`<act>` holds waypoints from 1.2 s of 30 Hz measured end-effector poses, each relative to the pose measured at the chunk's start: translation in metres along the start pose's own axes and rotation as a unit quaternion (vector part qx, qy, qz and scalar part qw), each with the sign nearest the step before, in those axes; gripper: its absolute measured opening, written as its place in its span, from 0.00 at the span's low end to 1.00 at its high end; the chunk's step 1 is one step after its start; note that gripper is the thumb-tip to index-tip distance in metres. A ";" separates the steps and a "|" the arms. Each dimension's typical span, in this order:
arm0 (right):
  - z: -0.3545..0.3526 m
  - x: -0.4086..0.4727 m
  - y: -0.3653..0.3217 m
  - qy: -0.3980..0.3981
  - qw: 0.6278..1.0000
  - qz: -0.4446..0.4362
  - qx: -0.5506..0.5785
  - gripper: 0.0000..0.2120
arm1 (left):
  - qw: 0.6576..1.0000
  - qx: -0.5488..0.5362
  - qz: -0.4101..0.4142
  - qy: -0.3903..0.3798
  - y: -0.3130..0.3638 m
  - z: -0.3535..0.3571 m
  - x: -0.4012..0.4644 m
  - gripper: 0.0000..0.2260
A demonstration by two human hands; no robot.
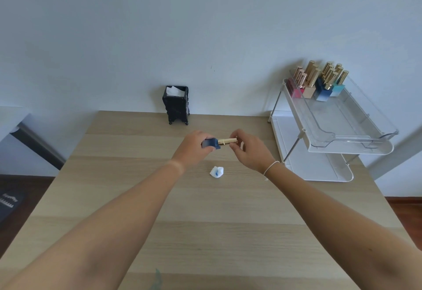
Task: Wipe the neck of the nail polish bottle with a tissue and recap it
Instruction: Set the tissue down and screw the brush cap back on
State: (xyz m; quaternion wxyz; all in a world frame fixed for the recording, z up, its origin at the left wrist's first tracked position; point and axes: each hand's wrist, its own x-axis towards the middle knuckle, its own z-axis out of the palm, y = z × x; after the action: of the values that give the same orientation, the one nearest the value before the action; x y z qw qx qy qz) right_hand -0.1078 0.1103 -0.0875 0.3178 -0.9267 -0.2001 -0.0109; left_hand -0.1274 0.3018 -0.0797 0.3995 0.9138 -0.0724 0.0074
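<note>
A dark blue nail polish bottle (211,143) is held sideways above the wooden table (205,209), its body gripped in my left hand (194,147). Its gold cap (227,141) points right and sits against the bottle's neck, pinched by the fingers of my right hand (249,150). The neck itself is hidden under the cap. A crumpled white tissue (216,172) with a blue stain lies on the table just below and between my hands.
A black tissue holder (176,104) with white tissues stands at the table's far edge. A two-tier white rack (331,134) at the right carries several nail polish bottles (319,82) on its clear upper tray. A blue smear (157,278) marks the near table edge.
</note>
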 end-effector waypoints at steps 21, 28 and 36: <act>-0.007 0.000 0.002 0.039 0.999 -0.023 -0.008 0.08 | 1.000 -0.004 -0.008 -0.013 0.001 0.001 0.002 0.11; -0.007 0.003 0.004 0.054 0.998 -0.012 -0.031 0.10 | 1.000 -0.001 -0.003 -0.014 0.002 0.005 0.003 0.10; -0.048 0.014 -0.001 0.127 0.990 -0.013 0.052 0.08 | 0.998 -0.061 0.018 -0.005 0.034 0.006 0.021 0.14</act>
State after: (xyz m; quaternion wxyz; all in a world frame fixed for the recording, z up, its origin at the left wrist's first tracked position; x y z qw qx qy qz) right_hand -0.0898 0.0873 -0.0466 0.3886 -0.8972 -0.1706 -0.1218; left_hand -0.1111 0.2719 -0.0570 0.4537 0.8864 -0.0915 0.0056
